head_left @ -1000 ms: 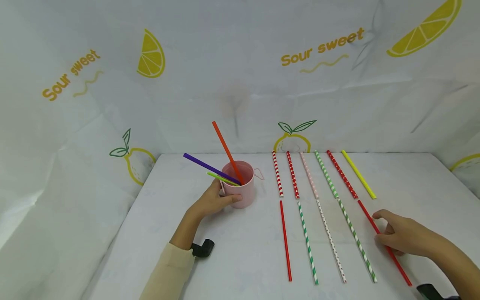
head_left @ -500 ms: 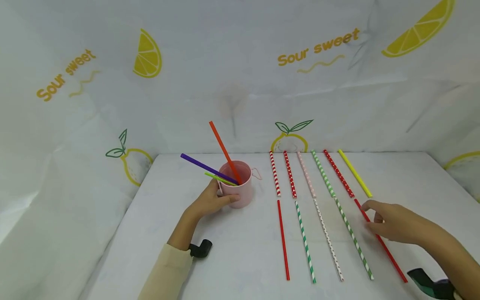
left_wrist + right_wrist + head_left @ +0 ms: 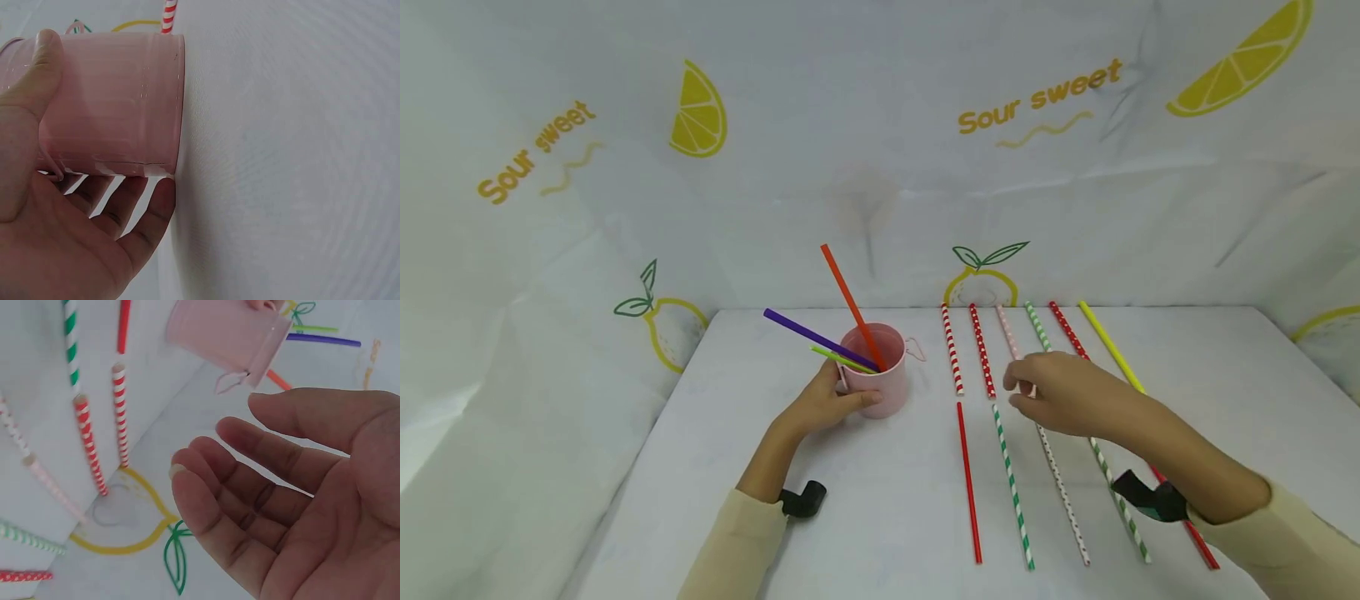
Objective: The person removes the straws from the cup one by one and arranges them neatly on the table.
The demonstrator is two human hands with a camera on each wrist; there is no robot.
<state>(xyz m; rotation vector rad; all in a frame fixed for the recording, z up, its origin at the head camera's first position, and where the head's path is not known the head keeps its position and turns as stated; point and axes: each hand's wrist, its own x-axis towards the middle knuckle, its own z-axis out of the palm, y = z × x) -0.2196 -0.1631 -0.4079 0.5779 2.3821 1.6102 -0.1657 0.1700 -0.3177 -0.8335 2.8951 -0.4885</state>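
Note:
My left hand [image 3: 822,403] grips a small pink pail [image 3: 892,390] from its left side, thumb across the front and fingers around the side. Out of the pail lean an orange straw [image 3: 847,292], a purple straw [image 3: 805,327] and a lime-green straw [image 3: 829,355]. My right hand [image 3: 1063,392] is over the laid-out straws with fingers loosely bent. In the right wrist view its palm holds nothing. Below it, partly hidden, are a pink dotted straw [image 3: 1007,330] and a white dotted straw [image 3: 1060,487].
Two rows of straws lie on the white table [image 3: 865,517], among them a red-striped straw [image 3: 952,346], a plain red straw [image 3: 969,492], a green-striped straw [image 3: 1014,492] and a yellow straw [image 3: 1108,342]. Behind rises a white lemon-print backdrop [image 3: 850,117].
My right hand has moved left and away from the red straw at the right, which still lies on the table. My left hand and the pail have stayed in place.

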